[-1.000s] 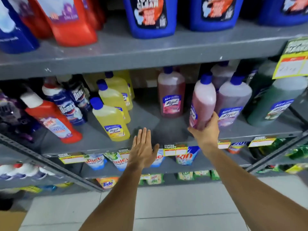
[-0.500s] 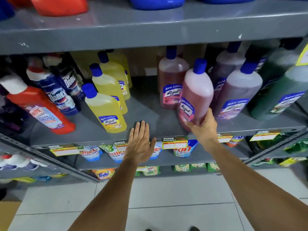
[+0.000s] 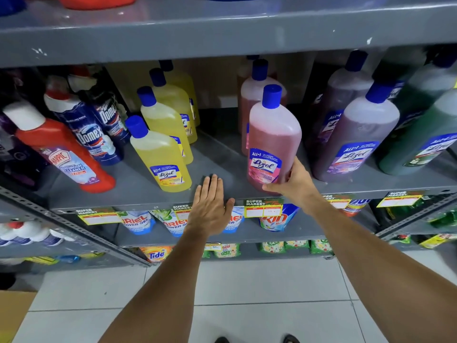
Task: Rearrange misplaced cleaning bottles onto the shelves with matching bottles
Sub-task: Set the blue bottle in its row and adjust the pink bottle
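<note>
We see a pink Lizol bottle [image 3: 273, 142] with blue cap, upright near the front edge of the grey shelf [image 3: 222, 164]. Our right hand [image 3: 293, 180] wraps its lower part, maybe lifting it slightly. Our left hand [image 3: 211, 206] lies flat, fingers together, on the edge.

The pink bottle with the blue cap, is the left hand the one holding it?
No, the right hand grips the pink bottle near its base, while the left hand lies flat and open on the shelf edge.

Pink bottle [image 3: 273, 142] with blue cap, yellow bottles [image 3: 160, 154], red bottle [image 3: 61, 154], grey shelf [image 3: 222, 186].
</note>
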`<state>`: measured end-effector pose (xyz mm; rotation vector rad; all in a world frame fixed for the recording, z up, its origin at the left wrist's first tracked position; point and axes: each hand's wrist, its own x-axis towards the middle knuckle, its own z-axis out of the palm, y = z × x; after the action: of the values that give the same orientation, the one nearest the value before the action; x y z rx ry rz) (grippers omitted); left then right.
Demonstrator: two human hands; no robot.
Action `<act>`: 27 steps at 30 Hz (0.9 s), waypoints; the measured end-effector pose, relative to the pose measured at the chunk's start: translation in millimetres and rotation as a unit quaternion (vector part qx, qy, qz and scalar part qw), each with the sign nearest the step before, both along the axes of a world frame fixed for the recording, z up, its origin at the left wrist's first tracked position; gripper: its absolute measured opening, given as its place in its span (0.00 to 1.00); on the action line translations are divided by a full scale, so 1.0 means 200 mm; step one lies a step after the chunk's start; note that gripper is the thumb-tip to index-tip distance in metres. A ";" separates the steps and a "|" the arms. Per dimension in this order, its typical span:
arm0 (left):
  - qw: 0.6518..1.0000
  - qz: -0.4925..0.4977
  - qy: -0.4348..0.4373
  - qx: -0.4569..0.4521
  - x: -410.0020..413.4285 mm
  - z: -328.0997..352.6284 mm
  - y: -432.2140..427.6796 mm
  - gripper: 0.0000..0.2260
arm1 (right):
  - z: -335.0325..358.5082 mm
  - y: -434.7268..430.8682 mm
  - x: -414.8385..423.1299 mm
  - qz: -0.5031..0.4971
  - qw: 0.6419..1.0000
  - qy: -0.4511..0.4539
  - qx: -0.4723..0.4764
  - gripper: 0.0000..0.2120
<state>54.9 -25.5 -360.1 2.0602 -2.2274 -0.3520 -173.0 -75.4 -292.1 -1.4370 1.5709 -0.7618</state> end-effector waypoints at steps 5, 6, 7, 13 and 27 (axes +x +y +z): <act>1.000 -0.004 0.006 0.001 0.00 0.00 0.00 0.33 | 0.02 -0.07 -0.06 0.036 0.999 0.009 0.002 0.37; 1.000 -0.003 0.009 0.001 0.00 0.00 0.00 0.32 | 0.03 -0.09 -0.07 0.047 0.999 0.012 0.008 0.37; 1.000 -0.002 0.011 0.000 0.00 0.00 0.00 0.32 | 0.04 -0.10 -0.08 0.058 0.998 0.013 0.012 0.38; 1.000 0.000 0.013 0.002 0.00 0.00 0.00 0.34 | -0.01 -0.10 -0.09 0.050 0.999 0.021 0.000 0.36; 1.000 0.004 0.023 -0.007 0.00 -0.01 0.01 0.34 | -0.07 -0.13 -0.11 0.066 0.997 0.020 -0.030 0.34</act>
<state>54.5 -24.4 -361.4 2.0319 -2.1901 -0.3784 -195.5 -101.3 -306.2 -1.5913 1.4767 -0.7117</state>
